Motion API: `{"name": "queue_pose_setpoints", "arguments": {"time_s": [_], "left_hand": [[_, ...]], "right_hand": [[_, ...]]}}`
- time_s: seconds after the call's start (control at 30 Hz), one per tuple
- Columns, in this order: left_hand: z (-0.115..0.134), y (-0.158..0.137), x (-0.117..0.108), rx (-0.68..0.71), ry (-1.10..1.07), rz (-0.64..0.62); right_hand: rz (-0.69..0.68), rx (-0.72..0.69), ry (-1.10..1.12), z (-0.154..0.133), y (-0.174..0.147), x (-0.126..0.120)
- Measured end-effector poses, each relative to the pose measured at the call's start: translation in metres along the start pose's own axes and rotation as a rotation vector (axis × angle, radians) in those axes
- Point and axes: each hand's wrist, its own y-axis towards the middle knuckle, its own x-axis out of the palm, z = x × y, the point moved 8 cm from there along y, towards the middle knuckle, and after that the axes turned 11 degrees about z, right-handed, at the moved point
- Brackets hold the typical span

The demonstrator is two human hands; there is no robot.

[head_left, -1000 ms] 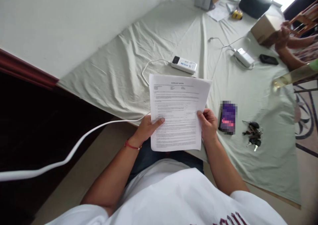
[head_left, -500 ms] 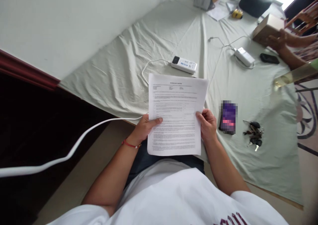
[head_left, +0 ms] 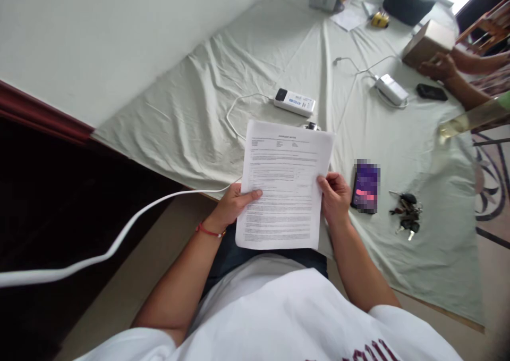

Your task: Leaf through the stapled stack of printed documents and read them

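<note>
A printed sheaf of white paper point(head_left: 285, 191) is held up in front of me at the table's near edge, its text side facing me. My left hand point(head_left: 236, 202) pinches its left edge, thumb on the front and fingers hidden behind. At the right edge, my right hand point(head_left: 335, 195) grips it between thumb and curled fingers. Just past the paper's top edge a small dark and silver object point(head_left: 311, 126) peeks out, mostly hidden. A phone point(head_left: 365, 188) with a blurred-out screen lies to the right of my right hand, and a bunch of keys point(head_left: 407, 213) lies beyond it.
On the pale green tablecloth point(head_left: 191, 116) lies a white power bank point(head_left: 295, 102) with a cable. Farther right are a white adapter point(head_left: 391, 90), a black phone-like device point(head_left: 432, 92) and a bottle point(head_left: 464, 124). Another person's hands point(head_left: 440, 68) hold a cardboard box point(head_left: 428, 43). A white cable point(head_left: 131, 231) crosses the left.
The paper's top has tilted slightly to the right, uncovering the small object behind it. My hands keep their hold. The other person's box and hands have shifted slightly left.
</note>
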Motion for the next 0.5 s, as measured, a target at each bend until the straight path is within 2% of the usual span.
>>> {"name": "queue_pose_setpoints", "arguments": {"time_s": [0.23,0.37,0.5], "left_hand": [[0.0087,0.0011,0.0015,0.096,0.115,-0.017],[0.0081,0.0003,0.0033,0.100,0.152,-0.046],[0.0063,0.0015,0.0020,0.112,0.174,-0.015]], "right_hand": [[0.033,-0.061,-0.077,-0.0036,0.0023,-0.0072],[0.043,-0.047,-0.046,-0.0038,0.0016,-0.0062],[0.069,-0.057,-0.065,-0.0045,0.0021,-0.0054]]}}
